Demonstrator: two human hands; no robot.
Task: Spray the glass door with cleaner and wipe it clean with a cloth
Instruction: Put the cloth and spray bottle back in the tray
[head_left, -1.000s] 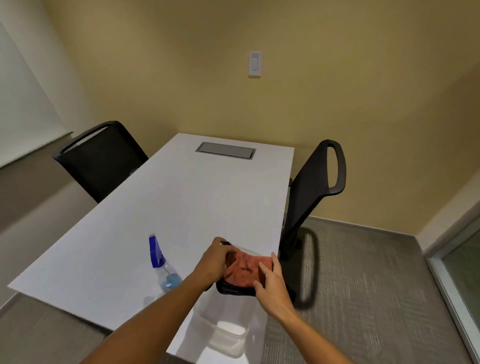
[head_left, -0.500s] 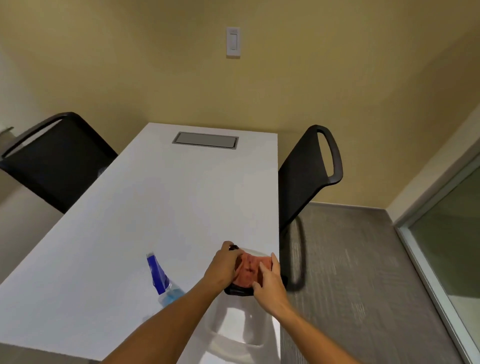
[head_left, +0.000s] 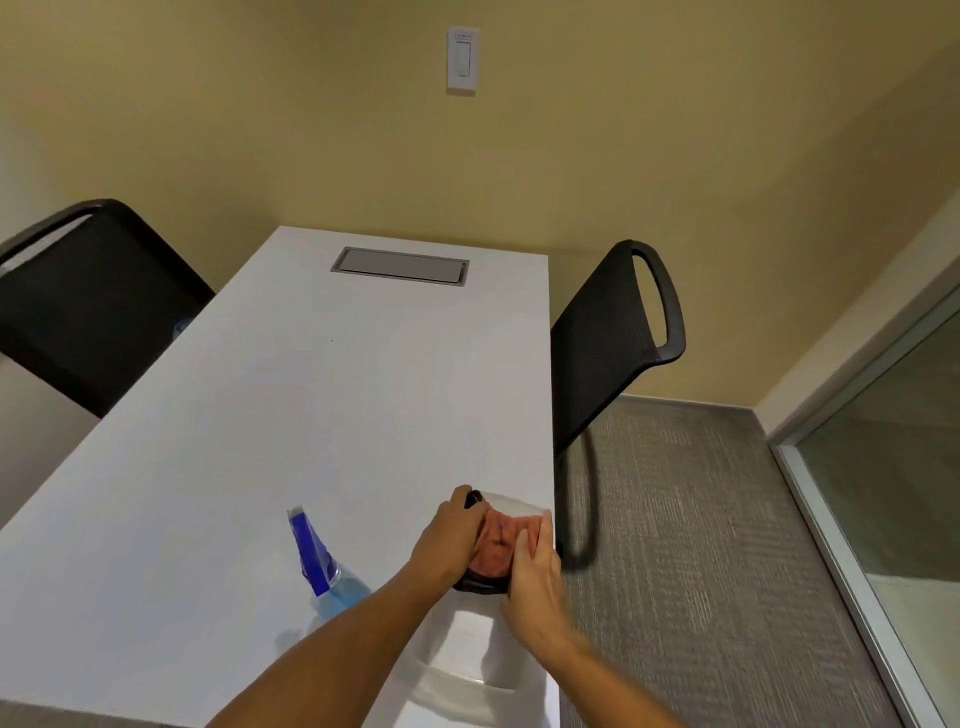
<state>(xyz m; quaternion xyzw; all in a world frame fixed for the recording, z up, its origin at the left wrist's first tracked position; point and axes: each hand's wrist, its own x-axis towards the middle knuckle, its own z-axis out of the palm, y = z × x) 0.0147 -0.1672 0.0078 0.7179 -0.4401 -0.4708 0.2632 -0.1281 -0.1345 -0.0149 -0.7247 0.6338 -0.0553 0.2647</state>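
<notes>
A reddish cloth (head_left: 494, 545) with a black edge lies bunched inside a clear plastic bin (head_left: 467, 670) at the near right corner of the white table (head_left: 311, 415). My left hand (head_left: 447, 540) grips the cloth's left side and my right hand (head_left: 530, 577) holds its right side. To the left of my hands, a spray bottle (head_left: 322, 566) with a blue nozzle and blue liquid stands on the table. The glass door (head_left: 893, 457) with its grey frame is at the far right.
A black chair (head_left: 618, 332) stands close to the table's right edge, another black chair (head_left: 88, 301) on the left. A grey cable hatch (head_left: 400, 266) sits at the table's far end. Grey carpet (head_left: 691, 545) lies between table and door.
The view has swung right and downward, bringing more of the glass door into sight. Both hands stay on the cloth in the bin, with the right hand closing further over it.
</notes>
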